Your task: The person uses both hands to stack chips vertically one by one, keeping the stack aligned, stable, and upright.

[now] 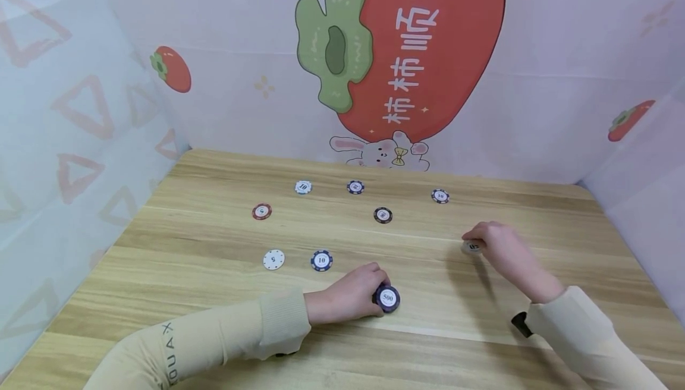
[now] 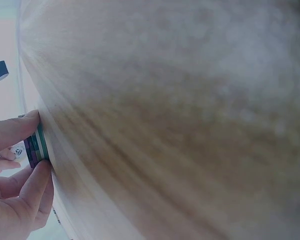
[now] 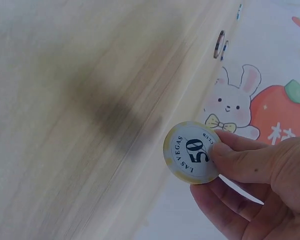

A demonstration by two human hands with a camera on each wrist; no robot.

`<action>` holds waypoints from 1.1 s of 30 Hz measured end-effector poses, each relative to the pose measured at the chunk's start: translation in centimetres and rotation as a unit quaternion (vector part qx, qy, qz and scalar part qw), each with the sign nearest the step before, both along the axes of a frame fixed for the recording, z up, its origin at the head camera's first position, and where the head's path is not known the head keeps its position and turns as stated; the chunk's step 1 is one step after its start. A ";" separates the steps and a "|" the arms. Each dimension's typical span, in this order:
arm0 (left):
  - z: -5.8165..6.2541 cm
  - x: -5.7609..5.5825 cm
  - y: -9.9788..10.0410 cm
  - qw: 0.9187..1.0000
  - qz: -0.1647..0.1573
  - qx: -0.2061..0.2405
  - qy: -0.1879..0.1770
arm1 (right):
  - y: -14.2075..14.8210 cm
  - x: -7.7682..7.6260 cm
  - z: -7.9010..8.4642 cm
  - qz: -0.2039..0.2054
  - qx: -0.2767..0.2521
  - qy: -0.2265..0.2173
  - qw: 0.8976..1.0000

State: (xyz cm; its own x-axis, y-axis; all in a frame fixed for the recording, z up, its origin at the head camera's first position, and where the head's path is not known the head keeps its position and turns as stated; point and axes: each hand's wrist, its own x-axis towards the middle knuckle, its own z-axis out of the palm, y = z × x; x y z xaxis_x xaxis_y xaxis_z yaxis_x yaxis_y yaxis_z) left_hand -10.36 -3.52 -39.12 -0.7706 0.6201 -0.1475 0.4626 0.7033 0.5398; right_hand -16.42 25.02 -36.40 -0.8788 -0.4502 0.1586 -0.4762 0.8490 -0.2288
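My left hand [image 1: 350, 295] grips a short stack of poker chips [image 1: 387, 299] by its edge, low over the table. The top chip is dark and marked 500. In the left wrist view, thumb and fingers hold the stack [image 2: 38, 145] from opposite sides, and green and purple edges show. Off to the right, my right hand [image 1: 511, 256] pinches a single poker chip [image 1: 472, 247] between thumb and fingers. The right wrist view shows that chip [image 3: 187, 152] as white with a yellow rim, reading 50 and LAS VEGAS, raised above the tabletop.
Single chips lie flat on the wooden table [image 1: 214, 295]: a red one [image 1: 261, 211], a white one [image 1: 273, 259], a blue one [image 1: 321, 260], a black one [image 1: 382, 215] and several along the back, including a light blue one [image 1: 302, 187]. Printed cloth walls [image 1: 230, 116] enclose the table.
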 end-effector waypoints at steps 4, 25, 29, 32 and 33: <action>0.1 0.0 -0.1 1.000 -0.007 0.002 0.011 | -0.4 0.2 0.3 -0.002 -0.007 -0.011 1.000; -0.1 -0.1 0.0 1.000 0.004 -0.003 0.000 | -1.4 0.6 0.6 -0.068 -0.114 -0.146 0.980; 0.0 -0.1 0.1 1.000 0.005 -0.003 -0.002 | -1.6 0.6 0.6 -0.079 -0.137 -0.180 0.971; 0.1 0.0 0.1 1.000 0.004 -0.003 -0.003 | -1.7 0.7 0.6 -0.087 -0.164 -0.212 0.959; 0.1 0.0 0.1 1.000 0.004 -0.002 -0.003 | -1.7 0.7 0.6 -0.088 -0.171 -0.221 0.956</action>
State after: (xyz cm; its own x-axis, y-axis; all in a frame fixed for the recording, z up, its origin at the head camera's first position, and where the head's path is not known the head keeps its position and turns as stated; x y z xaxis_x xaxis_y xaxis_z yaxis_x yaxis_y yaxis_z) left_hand -10.38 -3.39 -38.99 -0.7751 0.6128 -0.1542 0.4539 0.7097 0.5389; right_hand -15.68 23.33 -35.83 -0.9515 -0.2768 -0.1343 -0.1250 0.7467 -0.6533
